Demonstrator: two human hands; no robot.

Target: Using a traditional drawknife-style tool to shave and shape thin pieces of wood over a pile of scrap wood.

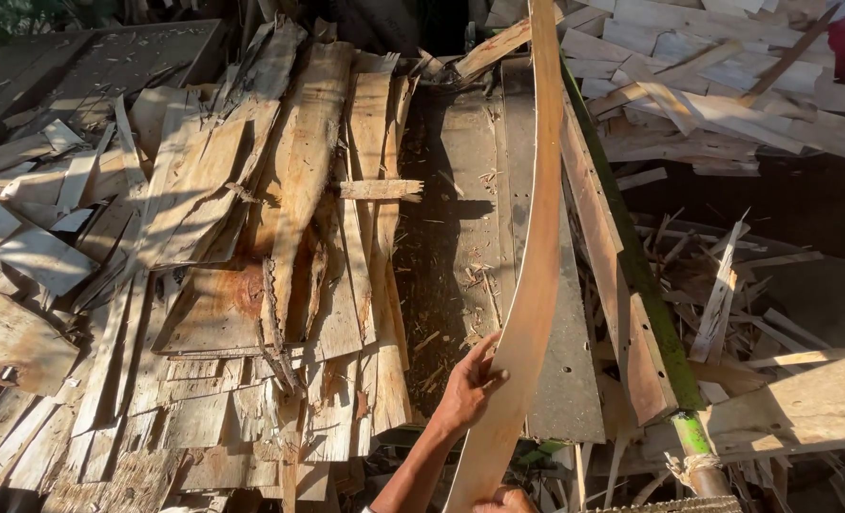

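L hand (470,385) gripped the left edge of a long curved wood strip (535,256), thumb over its face. R hand (504,500) at the strip's near end, mostly cut off; grip can't tell. Strip ran up over a grey metal bench (465,190). Offcut pile (232,266) crowded bench's left edge; green pole (632,256) & scrap (717,104) to right.

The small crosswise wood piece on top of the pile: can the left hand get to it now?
Probably not at once. The left hand is pressed on the long curved strip, and the small crosswise piece lies far ahead. Nothing covers it, so a freed hand may reach it.
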